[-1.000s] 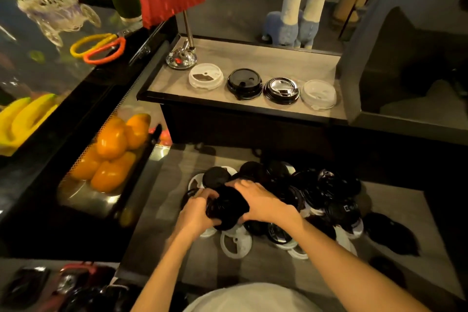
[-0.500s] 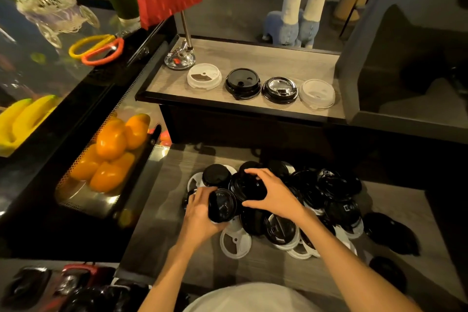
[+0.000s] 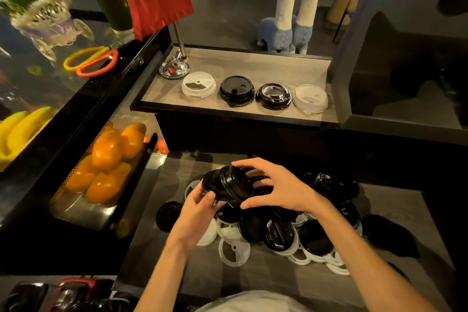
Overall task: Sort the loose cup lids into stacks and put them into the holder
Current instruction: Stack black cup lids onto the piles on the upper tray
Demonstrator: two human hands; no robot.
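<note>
A heap of loose black and white cup lids (image 3: 281,233) lies on the lower wooden counter (image 3: 253,276). Above the heap I hold a short stack of black lids (image 3: 228,183), tilted on its side. My left hand (image 3: 200,207) grips the stack from below and left. My right hand (image 3: 278,187) curls over its right end, thumb under and fingers on top. On the upper shelf (image 3: 253,68) stand four lids in a row: a white lid (image 3: 198,84), a black lid (image 3: 236,90), a black lid with a clear centre (image 3: 273,96) and a clear lid (image 3: 310,99).
A tray of oranges (image 3: 109,159) sits in a display case to the left, with bananas (image 3: 20,129) beyond. Scissors (image 3: 93,60) lie on the glass top. A red flag on a chrome base (image 3: 174,68) stands at the shelf's left end. Two plush alpacas (image 3: 291,7) stand behind.
Both hands have lifted the stack of black lids up off the heap. The right hand has brought more lids onto it and now closes on its right end.
</note>
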